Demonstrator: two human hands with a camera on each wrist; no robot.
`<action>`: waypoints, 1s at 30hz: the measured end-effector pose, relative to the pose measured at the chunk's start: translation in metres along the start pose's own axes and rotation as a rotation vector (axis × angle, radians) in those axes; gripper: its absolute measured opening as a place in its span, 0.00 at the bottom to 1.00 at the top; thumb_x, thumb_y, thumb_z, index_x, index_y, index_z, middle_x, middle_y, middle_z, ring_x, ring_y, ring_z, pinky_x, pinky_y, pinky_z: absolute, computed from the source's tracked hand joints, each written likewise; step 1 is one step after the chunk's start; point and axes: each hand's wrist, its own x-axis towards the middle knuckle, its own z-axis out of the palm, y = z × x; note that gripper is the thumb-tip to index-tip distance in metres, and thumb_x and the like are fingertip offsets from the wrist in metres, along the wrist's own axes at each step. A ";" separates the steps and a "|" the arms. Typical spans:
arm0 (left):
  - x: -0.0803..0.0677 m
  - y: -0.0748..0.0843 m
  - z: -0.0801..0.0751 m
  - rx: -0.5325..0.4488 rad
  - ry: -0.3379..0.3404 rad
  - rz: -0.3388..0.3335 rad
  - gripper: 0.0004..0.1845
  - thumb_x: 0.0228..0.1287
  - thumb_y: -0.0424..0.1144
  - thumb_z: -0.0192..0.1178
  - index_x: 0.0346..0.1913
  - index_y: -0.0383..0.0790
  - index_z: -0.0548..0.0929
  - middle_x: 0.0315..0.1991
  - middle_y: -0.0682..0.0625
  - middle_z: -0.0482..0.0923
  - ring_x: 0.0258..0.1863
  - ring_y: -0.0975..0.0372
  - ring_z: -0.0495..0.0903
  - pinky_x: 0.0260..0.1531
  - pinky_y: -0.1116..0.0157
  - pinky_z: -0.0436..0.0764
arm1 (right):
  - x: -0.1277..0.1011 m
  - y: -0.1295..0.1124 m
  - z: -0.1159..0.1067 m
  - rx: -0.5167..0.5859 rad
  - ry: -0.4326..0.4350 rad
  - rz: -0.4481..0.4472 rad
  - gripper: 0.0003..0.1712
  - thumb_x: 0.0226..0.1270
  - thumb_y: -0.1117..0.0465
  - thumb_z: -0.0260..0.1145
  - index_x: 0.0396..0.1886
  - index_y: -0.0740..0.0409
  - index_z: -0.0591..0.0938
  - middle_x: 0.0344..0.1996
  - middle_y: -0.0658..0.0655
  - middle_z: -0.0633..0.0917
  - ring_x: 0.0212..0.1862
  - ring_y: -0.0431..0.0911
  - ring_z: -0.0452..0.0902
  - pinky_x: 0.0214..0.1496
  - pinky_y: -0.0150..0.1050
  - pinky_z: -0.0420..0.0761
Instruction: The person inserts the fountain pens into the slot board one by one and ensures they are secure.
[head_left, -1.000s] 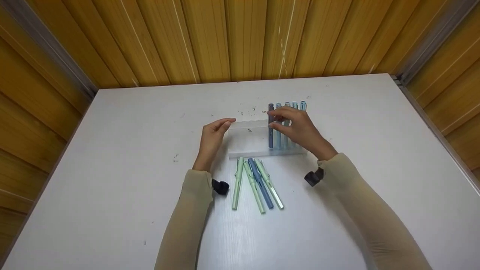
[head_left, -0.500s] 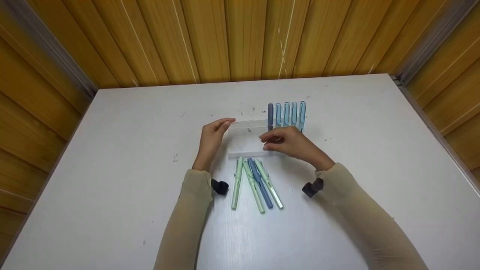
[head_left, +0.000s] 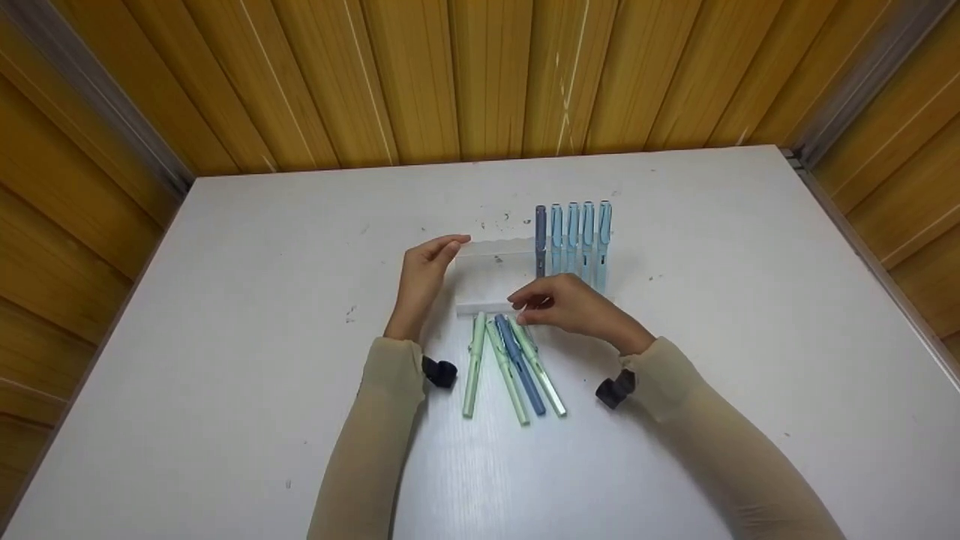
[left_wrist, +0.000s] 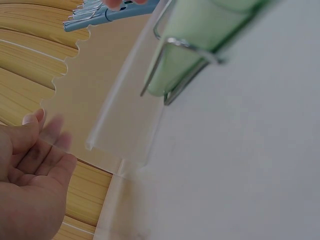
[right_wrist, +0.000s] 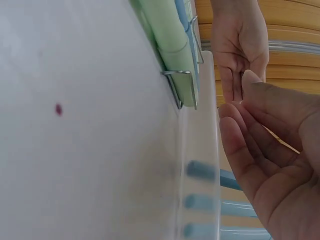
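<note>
A clear pen stand stands mid-table. My left hand pinches its left edge; in the left wrist view, thumb and fingers lie on opposite sides of the see-through panel. Upright at the stand's right end are a dark blue pen and several light blue pens. In front lie a blue pen and three light green pens, caps toward the stand. My right hand hovers over the rightmost green pen's cap end, fingers loosely bent and holding nothing.
The white table carries small dark marks. Behind it rises a yellow wood-patterned wall, with similar walls at both sides. A small black camera is worn on each wrist.
My right hand has left the upright dark blue pen and come down and toward me, to the lying pens. That dark pen stays standing in the stand. My left hand has stayed put.
</note>
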 end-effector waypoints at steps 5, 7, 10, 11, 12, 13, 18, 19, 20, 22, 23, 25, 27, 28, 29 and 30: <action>0.000 0.000 0.000 -0.017 -0.002 -0.002 0.15 0.68 0.43 0.57 0.50 0.39 0.85 0.55 0.47 0.82 0.60 0.58 0.76 0.64 0.58 0.71 | 0.000 0.000 0.005 0.008 -0.017 -0.013 0.19 0.60 0.60 0.71 0.52 0.59 0.84 0.45 0.55 0.87 0.41 0.45 0.80 0.47 0.40 0.81; 0.000 0.000 0.000 -0.034 -0.004 0.000 0.15 0.68 0.42 0.57 0.50 0.38 0.85 0.55 0.46 0.82 0.61 0.58 0.75 0.64 0.58 0.71 | 0.000 0.000 0.006 0.008 -0.027 -0.030 0.19 0.60 0.60 0.71 0.52 0.59 0.84 0.45 0.56 0.87 0.42 0.45 0.81 0.48 0.41 0.82; -0.001 0.001 0.000 -0.053 -0.008 0.004 0.15 0.69 0.41 0.56 0.50 0.37 0.85 0.55 0.45 0.81 0.61 0.58 0.75 0.65 0.58 0.70 | 0.000 0.000 0.008 -0.001 -0.046 -0.045 0.21 0.60 0.60 0.71 0.53 0.59 0.83 0.47 0.56 0.87 0.43 0.46 0.83 0.49 0.41 0.83; -0.001 0.001 0.000 -0.050 -0.007 0.003 0.15 0.69 0.41 0.56 0.50 0.37 0.85 0.55 0.45 0.81 0.61 0.58 0.75 0.65 0.58 0.70 | 0.000 -0.001 0.008 -0.006 -0.052 -0.043 0.21 0.60 0.60 0.71 0.53 0.59 0.83 0.47 0.56 0.87 0.44 0.46 0.83 0.49 0.41 0.83; -0.001 0.001 0.000 -0.048 -0.007 0.004 0.15 0.69 0.41 0.56 0.50 0.37 0.85 0.55 0.45 0.81 0.61 0.58 0.75 0.65 0.58 0.70 | 0.001 -0.001 0.009 -0.010 -0.057 -0.040 0.21 0.60 0.60 0.71 0.53 0.59 0.83 0.47 0.55 0.87 0.44 0.46 0.83 0.49 0.41 0.83; -0.001 0.001 0.000 -0.045 -0.006 0.003 0.15 0.69 0.41 0.56 0.50 0.37 0.85 0.55 0.45 0.81 0.61 0.58 0.75 0.65 0.58 0.70 | 0.001 -0.001 0.009 -0.015 -0.059 -0.037 0.21 0.59 0.60 0.71 0.53 0.59 0.83 0.47 0.55 0.87 0.44 0.46 0.83 0.48 0.41 0.83; 0.000 0.001 0.000 -0.037 0.001 -0.001 0.15 0.69 0.42 0.57 0.50 0.38 0.85 0.54 0.46 0.82 0.60 0.59 0.75 0.64 0.59 0.70 | 0.002 -0.003 0.012 -0.021 -0.059 -0.027 0.21 0.59 0.60 0.72 0.53 0.59 0.83 0.48 0.55 0.86 0.45 0.47 0.83 0.47 0.41 0.82; 0.000 0.001 0.000 -0.038 0.002 -0.003 0.14 0.68 0.42 0.57 0.49 0.38 0.85 0.54 0.46 0.82 0.60 0.59 0.76 0.64 0.60 0.70 | 0.002 -0.003 0.012 -0.019 -0.059 -0.026 0.21 0.59 0.60 0.72 0.53 0.59 0.83 0.48 0.56 0.86 0.45 0.47 0.83 0.47 0.41 0.82; 0.000 0.001 0.000 -0.039 0.004 -0.004 0.14 0.69 0.42 0.57 0.49 0.38 0.85 0.54 0.46 0.82 0.60 0.59 0.76 0.64 0.60 0.70 | 0.002 -0.003 0.012 -0.017 -0.059 -0.027 0.21 0.59 0.59 0.72 0.53 0.59 0.83 0.48 0.56 0.86 0.45 0.47 0.83 0.47 0.41 0.82; 0.000 0.001 0.000 -0.042 0.005 -0.005 0.14 0.69 0.41 0.57 0.49 0.37 0.85 0.54 0.46 0.82 0.60 0.59 0.76 0.64 0.60 0.70 | 0.003 -0.003 0.013 -0.013 -0.062 -0.026 0.22 0.59 0.59 0.72 0.53 0.60 0.83 0.48 0.56 0.86 0.45 0.47 0.83 0.47 0.41 0.82; 0.000 0.001 0.000 -0.042 0.005 -0.006 0.14 0.69 0.41 0.57 0.49 0.37 0.85 0.54 0.46 0.82 0.60 0.59 0.76 0.64 0.60 0.70 | 0.003 -0.003 0.013 -0.011 -0.063 -0.025 0.22 0.59 0.59 0.72 0.53 0.60 0.83 0.47 0.56 0.86 0.44 0.47 0.83 0.47 0.41 0.82; 0.000 0.001 0.000 -0.037 0.005 -0.007 0.14 0.69 0.41 0.57 0.49 0.38 0.85 0.54 0.46 0.82 0.60 0.59 0.76 0.64 0.60 0.70 | 0.003 -0.004 0.013 -0.007 -0.065 -0.018 0.23 0.58 0.59 0.73 0.53 0.60 0.83 0.47 0.56 0.86 0.44 0.47 0.83 0.47 0.41 0.82; 0.000 0.001 0.000 -0.031 0.003 -0.006 0.14 0.69 0.41 0.57 0.49 0.38 0.85 0.54 0.46 0.82 0.60 0.59 0.76 0.64 0.60 0.70 | 0.004 -0.004 0.014 -0.013 -0.067 -0.015 0.23 0.58 0.59 0.73 0.53 0.61 0.83 0.47 0.56 0.86 0.44 0.46 0.83 0.47 0.41 0.82; 0.000 0.001 0.000 -0.028 0.002 -0.005 0.14 0.69 0.42 0.57 0.50 0.38 0.85 0.54 0.46 0.82 0.60 0.59 0.76 0.64 0.60 0.71 | 0.004 -0.005 0.014 -0.018 -0.068 -0.018 0.23 0.57 0.60 0.73 0.53 0.61 0.83 0.47 0.56 0.86 0.44 0.46 0.82 0.47 0.41 0.82; 0.000 0.000 0.000 -0.025 0.001 -0.004 0.14 0.69 0.42 0.57 0.50 0.38 0.85 0.54 0.46 0.82 0.60 0.59 0.76 0.64 0.60 0.71 | 0.004 -0.005 0.014 -0.025 -0.069 -0.018 0.24 0.57 0.59 0.73 0.53 0.61 0.83 0.46 0.56 0.86 0.43 0.46 0.82 0.47 0.41 0.82; 0.000 0.000 0.000 -0.024 0.000 -0.001 0.15 0.69 0.42 0.57 0.50 0.38 0.85 0.54 0.46 0.82 0.60 0.59 0.76 0.64 0.60 0.71 | 0.004 -0.005 0.015 -0.033 -0.070 -0.018 0.24 0.56 0.59 0.74 0.53 0.61 0.83 0.46 0.56 0.86 0.43 0.46 0.81 0.47 0.40 0.81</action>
